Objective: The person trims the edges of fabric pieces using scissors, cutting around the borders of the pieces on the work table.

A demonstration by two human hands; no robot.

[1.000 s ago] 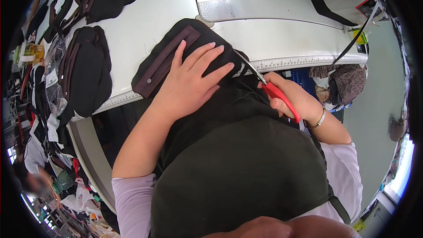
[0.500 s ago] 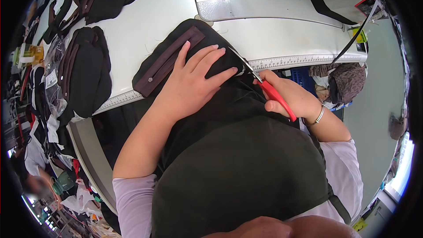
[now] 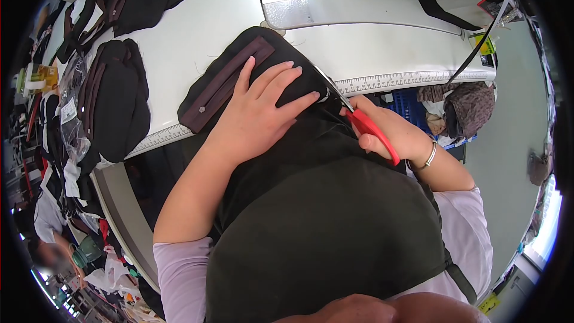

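A black fabric piece [image 3: 290, 54] with a dark maroon zipper strip [image 3: 209, 93] lies at the front edge of the white table. My left hand [image 3: 254, 110] rests flat on it with fingers spread, the index fingertip touching the strip. In my right hand [image 3: 388, 128] are red-handled scissors [image 3: 371, 127], fingers wrapped round the handles. The blades point up and left along the right edge of the black fabric. How far the blades are apart cannot be made out, and part of the fabric near my lap merges with the dark apron [image 3: 323, 221].
A sewing machine bed [image 3: 347, 0] is at the top, a ruler strip [image 3: 412, 79] along the table edge. More black zippered pieces [image 3: 116, 96] lie at the left. A blue basket [image 3: 409, 107] with cloth sits below right. Another person [image 3: 51, 251] is at the far left.
My right hand and the scissors have moved slightly up and left along the fabric edge. My left hand, spread on the fabric, has barely shifted.
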